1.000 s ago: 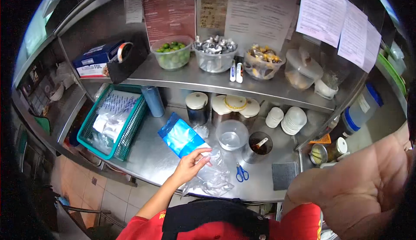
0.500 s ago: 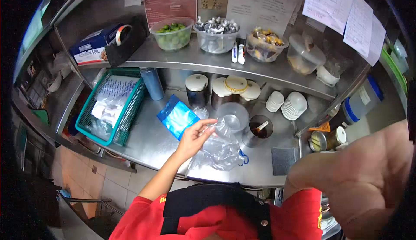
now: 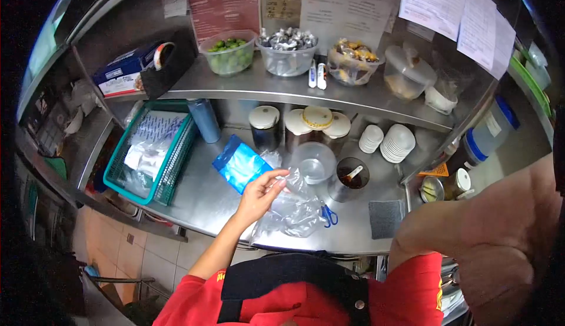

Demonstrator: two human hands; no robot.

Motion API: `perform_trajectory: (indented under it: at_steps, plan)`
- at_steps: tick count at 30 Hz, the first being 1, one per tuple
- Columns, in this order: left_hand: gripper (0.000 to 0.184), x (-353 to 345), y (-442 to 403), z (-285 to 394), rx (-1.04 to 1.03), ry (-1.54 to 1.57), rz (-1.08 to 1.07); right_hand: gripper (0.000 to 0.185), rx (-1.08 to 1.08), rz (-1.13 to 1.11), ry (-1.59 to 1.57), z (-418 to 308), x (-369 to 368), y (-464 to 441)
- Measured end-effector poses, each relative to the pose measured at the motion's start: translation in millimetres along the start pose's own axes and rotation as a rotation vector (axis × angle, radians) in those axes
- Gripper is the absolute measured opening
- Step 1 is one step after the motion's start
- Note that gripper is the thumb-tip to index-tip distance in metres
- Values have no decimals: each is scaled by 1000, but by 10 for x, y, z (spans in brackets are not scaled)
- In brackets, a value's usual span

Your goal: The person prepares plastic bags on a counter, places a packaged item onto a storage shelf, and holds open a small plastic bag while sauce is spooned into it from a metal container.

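Fingers (image 3: 275, 175) of the left hand (image 3: 257, 199) pinch the upper edge of a clear plastic bag (image 3: 297, 215), thumb against index; the rest of the bag hangs crumpled over the tabletop (image 3: 203, 193). Just behind that hand lies a blue packet (image 3: 238, 162), one corner hidden by the knuckles. Scissors (image 3: 329, 216) (only the blue handles show clearly) sit by the bag's right side. Beyond the bag stands a clear tub (image 3: 313, 167), and right of it a dark container (image 3: 344, 192) with a white spoon in it. The right arm (image 3: 491, 232) looms near the lens at the right; I cannot tell how its fingers are set. Farther out come a grey cloth (image 3: 386, 220), stacked white cups (image 3: 398, 143), lidded canisters (image 3: 265, 120) and, at far left, a teal basket (image 3: 147, 199), all below a steel shelf (image 3: 250, 87)
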State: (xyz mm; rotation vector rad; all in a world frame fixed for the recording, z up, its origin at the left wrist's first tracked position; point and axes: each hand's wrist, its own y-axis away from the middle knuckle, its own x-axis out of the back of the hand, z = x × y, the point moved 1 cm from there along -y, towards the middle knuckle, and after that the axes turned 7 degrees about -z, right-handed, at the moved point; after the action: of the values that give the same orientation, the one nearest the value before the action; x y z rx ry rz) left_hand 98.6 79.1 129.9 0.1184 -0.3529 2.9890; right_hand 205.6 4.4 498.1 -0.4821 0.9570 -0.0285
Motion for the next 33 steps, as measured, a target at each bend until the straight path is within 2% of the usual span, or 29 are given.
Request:
perform_trajectory:
  at_steps: [1,2,4,7,8,9,10,12,13,15,19,26,30,33]
  plan:
    - [27,28,14,-18,48,-7,-20,40,-16,11,13,31,50,-39]
    - [28,40,14,23,-104,-227,32,40,-39,10,40,66,128,-82]
    - [28,61,35,95,67,-41,-4,40,-86,-18,50,193,344,-188]
    - [28,81,38,1,3,-39,37,40,-93,64,27,581,697,-365]
    - [28,98,44,-15,-20,-35,34,40,-105,88,17,1357,1606,-608]
    - [29,126,66,44,66,-26,2,40,-123,112,10,1525,1719,-586]
    - [29,133,53,2,68,-33,43,35,-8,345,732,1109,1252,-412]
    - [29,95,24,-113,-138,-74,57,35,-140,321,693,1112,1113,-122]
    - [29,99,41,-101,-122,-92,99,35,-224,292,663,1092,1053,-2]
    - [29,101,24,-65,-61,-12,-29,35,-368,249,601,1037,957,159]
    - [30,84,21,55,51,-64,-94,35,-550,170,475,968,809,276]
    - [30,87,-12,2,-2,-118,-100,35,-776,-14,278,919,712,462]
    - [31,78,-17,45,36,-111,-119,35,-891,-143,171,900,712,613]
    - [31,103,-26,0,-28,-137,-99,35,-994,-241,88,844,734,725]
